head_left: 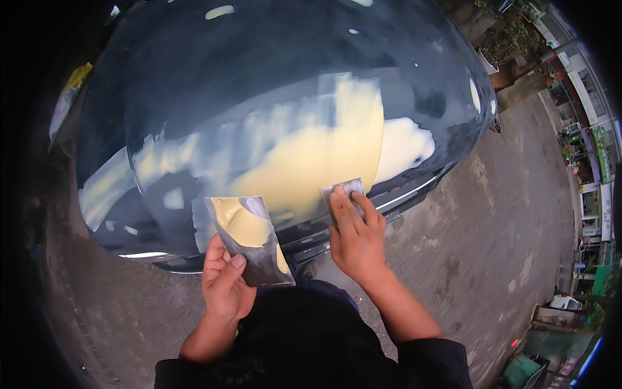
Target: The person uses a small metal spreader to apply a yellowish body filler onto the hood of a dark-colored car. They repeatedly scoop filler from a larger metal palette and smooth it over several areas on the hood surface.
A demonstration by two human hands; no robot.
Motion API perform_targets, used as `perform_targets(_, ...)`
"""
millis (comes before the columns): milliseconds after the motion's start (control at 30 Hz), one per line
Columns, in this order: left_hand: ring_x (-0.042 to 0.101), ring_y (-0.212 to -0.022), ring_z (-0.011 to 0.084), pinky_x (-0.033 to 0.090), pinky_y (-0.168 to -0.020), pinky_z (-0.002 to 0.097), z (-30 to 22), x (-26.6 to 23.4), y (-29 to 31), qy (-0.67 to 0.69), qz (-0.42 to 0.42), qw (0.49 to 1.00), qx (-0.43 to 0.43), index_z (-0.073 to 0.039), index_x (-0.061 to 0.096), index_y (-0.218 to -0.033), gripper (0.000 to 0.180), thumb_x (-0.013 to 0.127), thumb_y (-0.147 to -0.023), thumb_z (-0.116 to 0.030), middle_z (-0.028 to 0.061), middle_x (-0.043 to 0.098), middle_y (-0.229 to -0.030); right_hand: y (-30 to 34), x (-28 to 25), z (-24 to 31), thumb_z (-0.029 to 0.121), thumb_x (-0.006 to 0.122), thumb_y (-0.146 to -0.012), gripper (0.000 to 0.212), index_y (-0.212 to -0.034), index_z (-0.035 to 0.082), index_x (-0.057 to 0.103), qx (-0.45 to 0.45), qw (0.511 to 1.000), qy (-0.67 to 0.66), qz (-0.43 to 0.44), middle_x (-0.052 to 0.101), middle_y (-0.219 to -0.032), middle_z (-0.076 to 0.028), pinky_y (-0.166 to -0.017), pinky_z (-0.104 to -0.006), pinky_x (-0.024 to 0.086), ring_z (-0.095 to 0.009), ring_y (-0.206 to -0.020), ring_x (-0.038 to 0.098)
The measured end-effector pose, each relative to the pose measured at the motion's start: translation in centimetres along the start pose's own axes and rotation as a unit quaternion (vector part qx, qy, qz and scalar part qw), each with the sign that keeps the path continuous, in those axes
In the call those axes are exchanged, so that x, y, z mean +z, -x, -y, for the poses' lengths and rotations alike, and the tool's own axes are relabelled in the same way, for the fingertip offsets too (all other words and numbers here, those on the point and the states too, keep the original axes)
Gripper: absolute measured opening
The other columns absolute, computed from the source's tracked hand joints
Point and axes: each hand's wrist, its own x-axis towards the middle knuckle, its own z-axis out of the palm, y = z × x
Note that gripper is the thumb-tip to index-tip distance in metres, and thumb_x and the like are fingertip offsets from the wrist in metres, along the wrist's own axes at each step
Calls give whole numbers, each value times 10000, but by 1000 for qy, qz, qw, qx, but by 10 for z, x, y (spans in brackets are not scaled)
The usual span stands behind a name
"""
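Observation:
A dark car body panel (pixel 214 71) curves in front of me, with a broad coat of pale yellow body filler (pixel 311 152) spread across it. Filler streaks thin out toward the left, and a white patch (pixel 403 146) shows beside its right edge. My left hand (pixel 225 279) grips a flat dark mixing plate (pixel 253 259) by its lower left edge, thumb on top. On that plate lies a lump of yellow filler (pixel 243 223). Between the fingers and thumb of my right hand (pixel 357 236) is a small grey spreader (pixel 334 194), at the panel's lower edge by the filler.
Grey concrete ground (pixel 479 227) stretches to the right of the car. Along the panel's lower edge runs a bright trim strip (pixel 414 194). Potted plants (pixel 508 42) stand at the upper right, and a yellow and white bag (pixel 68 97) is at the far left.

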Motion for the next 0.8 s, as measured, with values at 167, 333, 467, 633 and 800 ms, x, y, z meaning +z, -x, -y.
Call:
perform_targets(167,592,-1318,267,438,-1147,441,-1,-1,3,-7,-5,1000,-1,8,448,-1463,493,548,-981,31,177,619,-1406,25,24,-3,43,740,-783,646,-1411,31,592,-22,998,-10,-53,605,-1466,-104,-951,-463,424,-344,-1276,532)
perform_targets(333,577,-1333,265,430,-1154,439,0,2,6,-12,-14,1000,-7,4,446,-1461,494,542,-978,35,176,606,-1421,46,43,-7,47,750,-789,624,-1396,37,605,-31,997,-14,-73,608,-1462,-100,-933,-461,424,-339,-1278,536)
perform_targets(467,569,-1337,258,431,-1151,434,7,0,7,4,-32,999,-30,-12,445,-1466,504,540,-974,40,165,600,-1426,60,37,-1,53,744,-803,646,-1426,23,575,8,998,-46,-34,600,-1468,-121,-989,-472,420,-359,-1298,525)
perform_targets(633,576,-1322,249,441,-1141,426,14,10,12,14,-59,995,-73,-33,444,-1469,508,540,-976,42,152,606,-1416,56,-33,25,79,744,-855,676,-1487,12,515,96,933,-348,7,550,-1517,-144,-1118,-491,390,-393,-1343,489)
perform_targets(800,583,-1313,245,436,-1148,423,23,35,7,46,-30,997,-60,-30,408,-1497,522,539,-995,29,151,610,-1411,48,-51,27,45,713,-922,651,-1517,28,452,-32,778,-625,60,520,-1533,-178,-1186,-477,337,-343,-1429,441)
